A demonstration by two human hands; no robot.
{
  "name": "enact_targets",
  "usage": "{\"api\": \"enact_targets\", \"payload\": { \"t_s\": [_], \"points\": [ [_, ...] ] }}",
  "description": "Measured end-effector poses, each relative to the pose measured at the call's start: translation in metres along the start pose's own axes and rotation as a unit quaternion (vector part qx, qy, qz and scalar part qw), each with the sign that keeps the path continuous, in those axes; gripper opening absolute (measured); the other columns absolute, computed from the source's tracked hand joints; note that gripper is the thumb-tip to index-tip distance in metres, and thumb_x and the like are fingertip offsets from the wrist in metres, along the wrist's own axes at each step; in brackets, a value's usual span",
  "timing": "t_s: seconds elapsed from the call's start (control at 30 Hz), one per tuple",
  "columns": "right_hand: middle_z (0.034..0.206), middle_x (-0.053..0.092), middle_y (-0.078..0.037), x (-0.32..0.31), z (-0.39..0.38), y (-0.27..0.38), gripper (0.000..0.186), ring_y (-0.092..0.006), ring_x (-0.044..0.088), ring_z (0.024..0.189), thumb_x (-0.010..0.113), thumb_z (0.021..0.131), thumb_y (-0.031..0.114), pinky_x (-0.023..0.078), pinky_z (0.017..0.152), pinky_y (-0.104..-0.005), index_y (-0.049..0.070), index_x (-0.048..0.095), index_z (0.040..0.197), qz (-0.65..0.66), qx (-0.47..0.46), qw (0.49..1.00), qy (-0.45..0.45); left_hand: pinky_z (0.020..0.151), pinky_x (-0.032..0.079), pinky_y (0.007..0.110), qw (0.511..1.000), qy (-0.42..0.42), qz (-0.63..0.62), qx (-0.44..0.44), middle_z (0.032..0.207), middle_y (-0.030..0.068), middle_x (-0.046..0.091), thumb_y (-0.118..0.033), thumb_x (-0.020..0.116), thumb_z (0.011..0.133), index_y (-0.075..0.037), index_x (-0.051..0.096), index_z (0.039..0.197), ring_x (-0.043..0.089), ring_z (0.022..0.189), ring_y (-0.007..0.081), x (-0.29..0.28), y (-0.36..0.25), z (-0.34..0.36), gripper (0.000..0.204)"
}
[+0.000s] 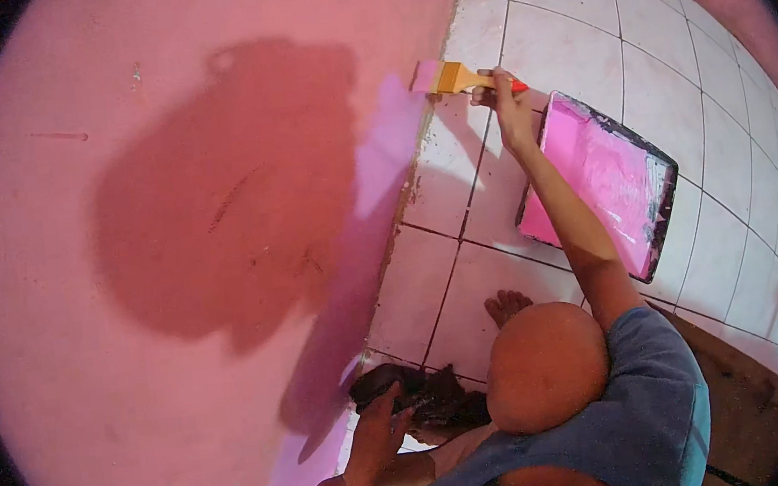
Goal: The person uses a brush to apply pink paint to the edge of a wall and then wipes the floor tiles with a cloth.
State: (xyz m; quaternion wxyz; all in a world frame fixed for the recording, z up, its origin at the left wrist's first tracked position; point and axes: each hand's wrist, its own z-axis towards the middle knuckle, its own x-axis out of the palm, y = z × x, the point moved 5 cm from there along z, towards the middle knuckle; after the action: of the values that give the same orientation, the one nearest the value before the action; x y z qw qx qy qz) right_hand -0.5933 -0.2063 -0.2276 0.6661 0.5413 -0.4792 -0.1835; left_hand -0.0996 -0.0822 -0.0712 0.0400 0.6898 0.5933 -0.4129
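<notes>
My right hand (505, 105) is closed round the handle of a flat paintbrush (451, 78) with a yellowish ferrule and a red handle end. Its pink-coated bristles are at the foot of the pink wall (52, 247), where wall and floor meet; I cannot tell whether they touch it. A paint tray (601, 162) with a dark rim, wet with bright pink paint, lies on the floor beside my right forearm. Low down, my left hand (385, 417) grips a crumpled dark cloth (432, 396) close to the wall. Some of its fingers are hidden.
White floor tiles (429, 272) with dark grout lines run along the wall. A lighter pink-purple band (385, 154) follows the wall's lower edge. My bare foot (507, 305) and bent knee (546, 368) are between the cloth and the tray. A brown surface (734, 374) lies at lower right.
</notes>
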Motion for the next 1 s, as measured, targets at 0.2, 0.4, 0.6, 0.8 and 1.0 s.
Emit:
{"api": "enact_targets", "payload": {
  "t_s": [0.2,0.4,0.6,0.8,1.0],
  "points": [
    [0.069,0.062,-0.004,0.022,0.012,-0.018,0.029,-0.0093,0.057,0.060,0.048,0.097,0.022,0.047,0.057,-0.0230,-0.003,0.062,0.095,-0.338,-0.153,0.925,0.084,0.093,0.042,0.046,0.999,-0.006,0.011,0.034,0.119,0.0257,0.055,-0.028,0.058,0.090,-0.001,0.044,0.131,0.053,0.108,0.0420,-0.005,0.002,0.005,0.052],
    [0.082,0.063,-0.008,0.035,-0.015,0.038,0.035,-0.0139,0.060,0.068,0.048,0.097,0.031,0.053,0.067,-0.0303,-0.001,0.062,0.099,0.060,-0.008,0.997,0.047,0.091,0.042,0.047,1.000,-0.022,0.000,-0.004,0.117,0.0258,0.055,-0.028,0.057,0.090,-0.001,0.042,0.133,0.052,0.105,0.0438,-0.015,-0.008,-0.005,0.053],
    [0.078,0.064,-0.008,0.000,-0.006,-0.046,0.037,-0.0162,0.061,0.066,0.047,0.097,0.032,0.054,0.065,-0.0309,-0.002,0.062,0.100,0.086,0.113,0.987,-0.077,0.091,0.042,0.047,0.999,-0.024,0.019,0.023,0.117,0.0257,0.054,-0.029,0.057,0.090,-0.001,0.042,0.133,0.052,0.105,0.0434,-0.011,-0.006,-0.001,0.053],
    [0.067,0.061,-0.006,-0.012,-0.007,-0.038,0.033,-0.0112,0.056,0.055,0.050,0.096,0.027,0.049,0.054,-0.0237,-0.002,0.064,0.091,-0.201,-0.080,0.974,-0.066,0.091,0.042,0.046,1.000,-0.017,0.013,0.001,0.117,0.0256,0.054,-0.030,0.057,0.090,-0.001,0.043,0.132,0.052,0.106,0.0419,-0.014,-0.012,-0.002,0.053],
    [0.072,0.062,-0.007,0.042,-0.011,0.015,0.034,-0.0127,0.059,0.064,0.048,0.098,0.029,0.051,0.064,-0.0285,-0.002,0.061,0.099,-0.009,-0.084,0.996,0.005,0.091,0.042,0.046,0.999,-0.010,0.011,-0.031,0.116,0.0255,0.054,-0.031,0.056,0.090,-0.002,0.042,0.133,0.053,0.105,0.0419,-0.012,-0.007,-0.010,0.053]
  ]
}}
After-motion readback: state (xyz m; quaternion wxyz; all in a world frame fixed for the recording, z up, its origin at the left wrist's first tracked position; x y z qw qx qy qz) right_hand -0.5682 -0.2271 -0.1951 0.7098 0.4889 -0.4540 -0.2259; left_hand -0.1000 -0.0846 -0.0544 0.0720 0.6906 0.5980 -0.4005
